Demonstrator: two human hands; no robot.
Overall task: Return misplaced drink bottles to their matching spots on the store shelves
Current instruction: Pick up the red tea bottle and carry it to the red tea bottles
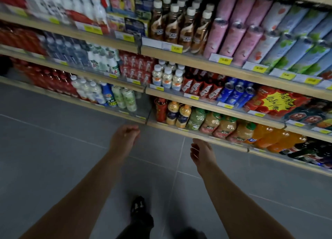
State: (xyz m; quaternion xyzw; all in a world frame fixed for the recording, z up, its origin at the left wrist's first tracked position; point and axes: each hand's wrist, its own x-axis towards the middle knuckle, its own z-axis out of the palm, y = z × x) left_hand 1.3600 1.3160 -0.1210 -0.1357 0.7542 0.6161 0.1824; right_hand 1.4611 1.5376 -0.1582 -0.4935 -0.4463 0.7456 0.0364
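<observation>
Both arms stretched fwd over grey tile floor (53,149), hands empty. Left hand (124,136): fingers (133,129) curled in loosely, narrow, holding nothing, tips just short of the bottom shelf edge (181,130). Right hand (203,152): fingers (195,151) relaxed, part spread, also holding nothing, its top just under that same shelf edge.

Drink bottles all on shelves, none in hand. Straight past left fingers, bottom shelf: red bottle (160,110), then two yellow juice bottles (178,115) beside it. Past right fingers, same shelf: green-label bottles (196,119), peach-coloured juice bottles (224,126), orange soda bottles (276,138) further right. Up-left of left fingers: pale green bottles (125,98) and a blue-white bottle (107,96); gap on shelf betw those and the red one.

One shelf up from fingers: small white-cap bottles (167,77), red-label bottles (203,86), blue cans (237,93). Higher still: brown tea bottles (179,23), pink tall cartons (233,32).

Dark shoe (137,206) on floor below, betw the forearms. Left part of frame blurred; labels not readable.
</observation>
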